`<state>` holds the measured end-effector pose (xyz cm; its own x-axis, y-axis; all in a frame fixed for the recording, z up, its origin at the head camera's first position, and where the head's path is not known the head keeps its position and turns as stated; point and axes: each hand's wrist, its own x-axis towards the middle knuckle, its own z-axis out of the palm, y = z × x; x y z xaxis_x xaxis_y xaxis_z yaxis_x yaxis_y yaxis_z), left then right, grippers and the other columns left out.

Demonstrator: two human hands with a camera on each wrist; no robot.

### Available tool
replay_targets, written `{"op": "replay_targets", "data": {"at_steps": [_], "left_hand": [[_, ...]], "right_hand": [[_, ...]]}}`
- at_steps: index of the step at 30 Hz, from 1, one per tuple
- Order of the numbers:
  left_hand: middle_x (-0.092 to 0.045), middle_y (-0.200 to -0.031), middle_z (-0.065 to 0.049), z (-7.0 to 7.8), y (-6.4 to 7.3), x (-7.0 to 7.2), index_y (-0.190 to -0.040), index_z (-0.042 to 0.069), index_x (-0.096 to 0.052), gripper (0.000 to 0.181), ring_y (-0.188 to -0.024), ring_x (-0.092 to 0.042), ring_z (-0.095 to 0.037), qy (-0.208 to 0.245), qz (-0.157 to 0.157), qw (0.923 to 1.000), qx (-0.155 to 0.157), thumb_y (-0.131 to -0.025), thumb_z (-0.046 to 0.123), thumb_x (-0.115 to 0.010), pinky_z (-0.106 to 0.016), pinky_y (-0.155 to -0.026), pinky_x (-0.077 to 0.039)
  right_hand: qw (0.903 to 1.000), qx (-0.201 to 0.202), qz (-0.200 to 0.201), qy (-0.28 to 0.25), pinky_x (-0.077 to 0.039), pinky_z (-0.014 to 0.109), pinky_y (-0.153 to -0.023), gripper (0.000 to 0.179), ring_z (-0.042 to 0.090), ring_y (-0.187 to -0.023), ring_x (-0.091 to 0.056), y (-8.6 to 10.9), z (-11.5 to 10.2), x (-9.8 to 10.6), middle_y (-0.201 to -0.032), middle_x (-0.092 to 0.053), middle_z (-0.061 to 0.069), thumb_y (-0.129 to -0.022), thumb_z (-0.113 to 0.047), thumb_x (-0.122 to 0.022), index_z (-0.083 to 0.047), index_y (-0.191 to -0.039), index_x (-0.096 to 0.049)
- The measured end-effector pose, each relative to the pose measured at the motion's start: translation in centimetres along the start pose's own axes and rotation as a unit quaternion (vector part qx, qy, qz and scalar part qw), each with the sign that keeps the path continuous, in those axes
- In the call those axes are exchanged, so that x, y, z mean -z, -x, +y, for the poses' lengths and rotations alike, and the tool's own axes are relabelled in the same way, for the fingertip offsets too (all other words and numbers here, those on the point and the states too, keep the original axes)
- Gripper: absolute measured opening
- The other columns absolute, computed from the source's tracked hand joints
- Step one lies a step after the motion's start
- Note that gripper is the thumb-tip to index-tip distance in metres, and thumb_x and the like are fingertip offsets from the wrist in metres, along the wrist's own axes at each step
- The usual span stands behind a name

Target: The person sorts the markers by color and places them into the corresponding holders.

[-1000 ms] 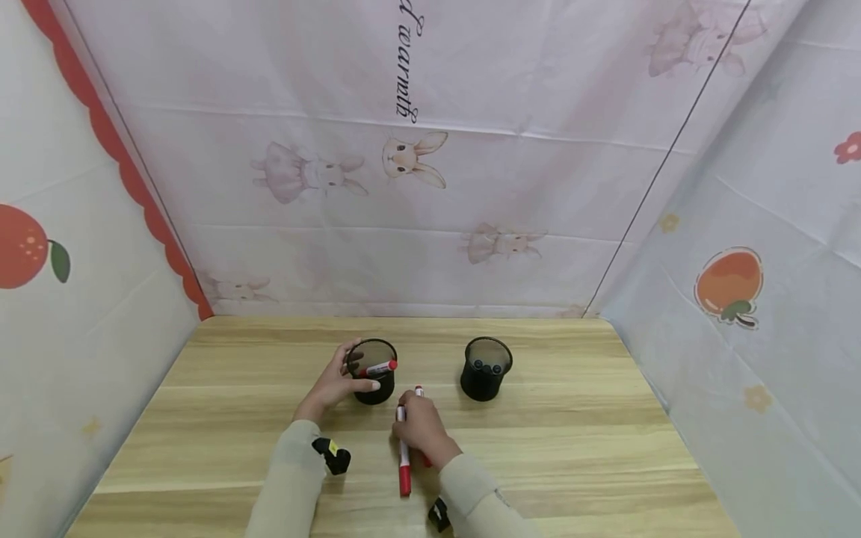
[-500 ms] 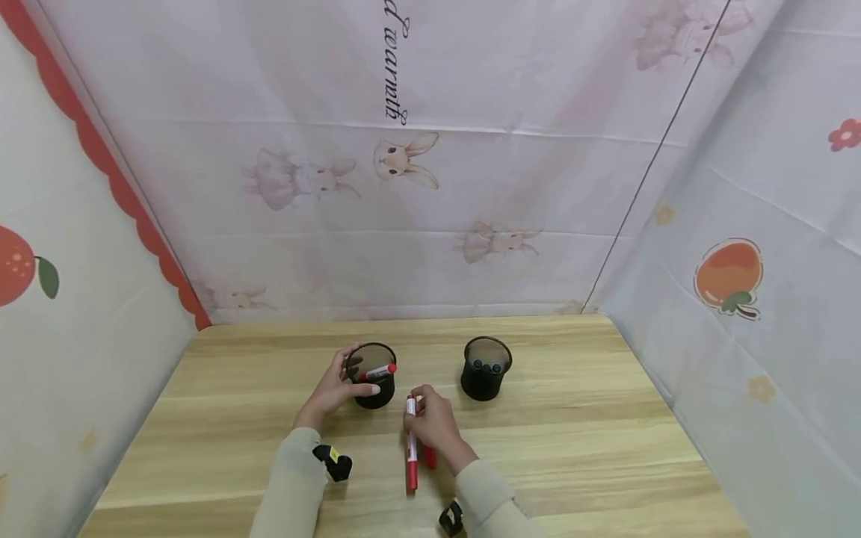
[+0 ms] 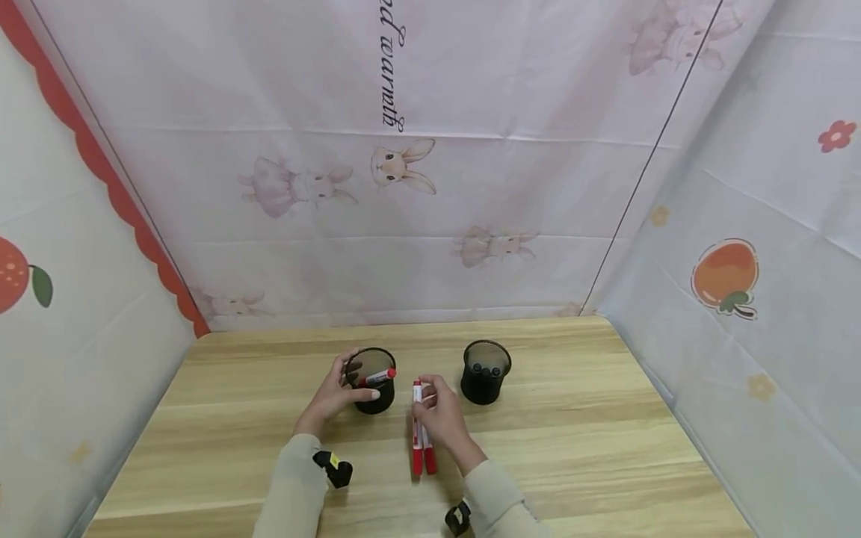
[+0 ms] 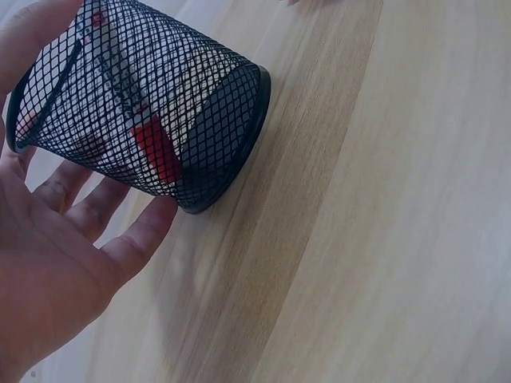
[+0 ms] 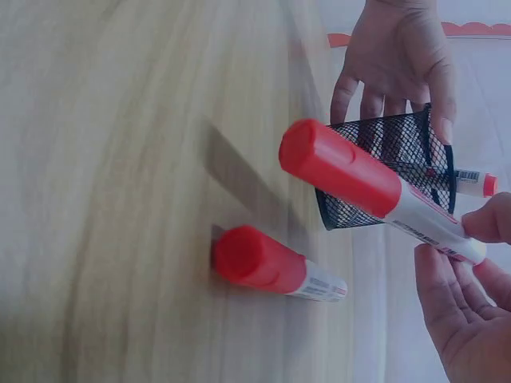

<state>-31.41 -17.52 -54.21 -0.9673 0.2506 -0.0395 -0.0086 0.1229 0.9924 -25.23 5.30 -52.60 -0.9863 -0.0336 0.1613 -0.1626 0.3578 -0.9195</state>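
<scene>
My left hand [image 3: 334, 394] grips the side of a black mesh pen holder [image 3: 377, 402], with the thumb across the front and the fingers around the far left side. Inside it leans a red-and-white marker [image 3: 378, 376], its red cap pointing down in the left wrist view [image 4: 156, 148]. Between thumb and fingertips, my right hand [image 3: 445, 418] pinches another red marker [image 5: 351, 171] by its white end, red cap toward the near edge. That marker is raised above the table, its shadow showing below. Under the hand, a further red marker [image 5: 267, 263] lies on the wood.
A second black mesh pen holder [image 3: 481, 390] stands to the right, with several dark-ended items inside. The wooden table [image 3: 572, 418] meets a printed cloth backdrop [image 3: 336, 276] at the back, with cloth walls at both sides.
My right hand has shifted right and away from me, carrying the pinched marker with it, now alongside the lying marker. The left hand keeps its grip on the pen holder. The head view has shifted slightly.
</scene>
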Motion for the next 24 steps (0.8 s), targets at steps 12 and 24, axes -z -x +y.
{"op": "replay_targets", "data": {"at_steps": [12,24], "left_hand": [[-0.025,-0.145,-0.020,0.1,0.0,0.0,-0.144,0.024,-0.024,0.093,-0.132,-0.023,-0.038,-0.002,-0.005,1.0000,-0.003,-0.072,0.015,-0.082,-0.053,-0.105,-0.019],[-0.024,-0.146,-0.020,0.4,0.2,0.0,-0.144,0.022,-0.022,0.093,-0.132,-0.022,-0.039,0.000,-0.008,1.0000,0.005,-0.072,0.014,-0.081,-0.054,-0.105,-0.019]], "right_hand": [[0.9931,0.093,0.027,-0.067,-0.049,0.025,-0.059,0.037,0.034,-0.075,-0.058,0.3,-4.1,1.4,-0.092,-0.058,0.024,-0.078,0.014,-0.060,0.010,-0.114,-0.051],[0.9851,0.148,0.059,-0.065,-0.052,0.028,-0.060,0.034,0.037,-0.076,-0.060,0.1,-5.7,1.9,-0.089,-0.059,0.026,-0.076,0.018,-0.061,0.012,-0.107,-0.047]]}}
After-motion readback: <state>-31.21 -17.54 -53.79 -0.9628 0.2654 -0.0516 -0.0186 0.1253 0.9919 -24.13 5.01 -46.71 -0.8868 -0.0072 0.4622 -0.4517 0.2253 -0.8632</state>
